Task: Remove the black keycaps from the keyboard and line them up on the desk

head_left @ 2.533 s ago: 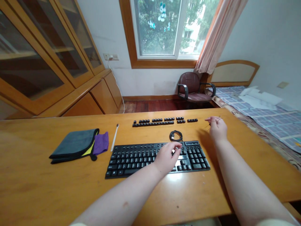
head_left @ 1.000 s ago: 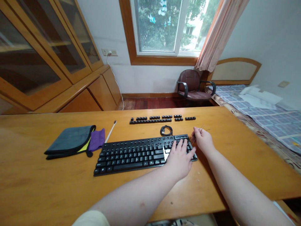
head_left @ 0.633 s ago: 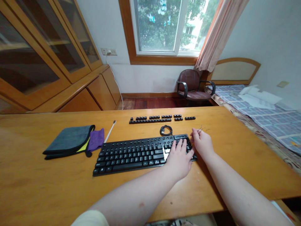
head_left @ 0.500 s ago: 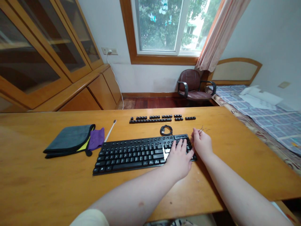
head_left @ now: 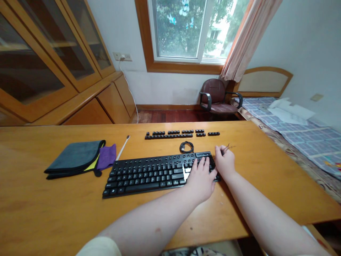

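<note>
1. Wooden desk (head_left: 39,213) spanned the near scene. Beyond it: glass-fronted cabinet (head_left: 76,53) at far left, sliding window (head_left: 178,35) at far centre, pink curtain (head_left: 247,39) on the window's right.
2. Maroon armchair (head_left: 215,94) stood past the desk's far edge, right of centre; bed (head_left: 290,122) with checked cover lay at far right, white sheets of material on top.
3. Black keyboard (head_left: 146,176) sat near the middle of the desk, slightly skewed, its right end under and beside the hands.
4. Left hand (head_left: 201,183) lay palm down across the keyboard's right part; grip wide, fingers spread, nothing seen held.
5. Right hand (head_left: 225,163) was at the keyboard's right end, narrow grip, fingers curled around a thin wire tool (head_left: 228,146). Wire ends projected beyond the hand on its far right side; the other end was hidden, so contact with a key could not be told.
6. Loose black keycaps (head_left: 170,136) were lined up in two rows, in separate groups, near the desk's far edge.
7. Coiled USB cable (head_left: 181,148) lay between keycaps and keyboard.
8. White-handled brush (head_left: 123,148), dark head pointing far, lay slanted beyond the keyboard's left end.
9. Folded grey cloth (head_left: 74,154), dark-edged with yellow showing, lay at left; purple cloth (head_left: 107,157) adjoined its right side.
</note>
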### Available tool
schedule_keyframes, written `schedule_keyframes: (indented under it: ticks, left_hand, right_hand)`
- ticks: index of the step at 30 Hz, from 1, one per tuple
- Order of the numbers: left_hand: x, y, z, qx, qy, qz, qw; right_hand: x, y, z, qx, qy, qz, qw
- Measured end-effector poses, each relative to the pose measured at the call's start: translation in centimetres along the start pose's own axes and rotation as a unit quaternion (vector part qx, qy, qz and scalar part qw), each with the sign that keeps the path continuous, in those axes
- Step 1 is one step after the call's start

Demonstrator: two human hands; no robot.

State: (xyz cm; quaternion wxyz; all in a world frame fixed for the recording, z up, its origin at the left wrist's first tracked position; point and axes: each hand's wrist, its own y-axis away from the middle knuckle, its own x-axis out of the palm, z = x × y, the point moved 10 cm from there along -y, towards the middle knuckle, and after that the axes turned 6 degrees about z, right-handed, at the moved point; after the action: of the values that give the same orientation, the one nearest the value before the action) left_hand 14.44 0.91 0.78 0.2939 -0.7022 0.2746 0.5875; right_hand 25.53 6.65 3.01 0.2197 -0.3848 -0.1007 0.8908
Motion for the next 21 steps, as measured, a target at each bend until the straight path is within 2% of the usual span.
schedule_keyframes:
  ticks: [3,6,12,15,21]
  left_hand:
    - [-0.1,0.0,0.0,-0.003,0.001,-0.003,1.0]
    - [-0.2,-0.1,0.0,-0.005,0.004,-0.004,1.0]
    - [0.0,-0.1,0.0,-0.004,0.004,0.008,1.0]
    - [-0.1,-0.1,0.1,-0.006,0.006,0.008,1.0]
    - [-0.2,0.0,0.1,-0.001,0.017,-0.002,1.0]
  right_hand:
    - [0.2,0.0,1.1,-0.026,0.045,0.012,0.999]
    - [1.0,-0.2,1.5,-0.043,0.068,0.05,0.995]
    - [1.8,-0.2,2.2,-0.097,0.061,0.096,0.989]
    - [1.6,0.0,2.0,-0.096,0.023,0.085,0.992]
    - [0.9,0.3,0.7,-0.04,-0.044,0.034,0.998]
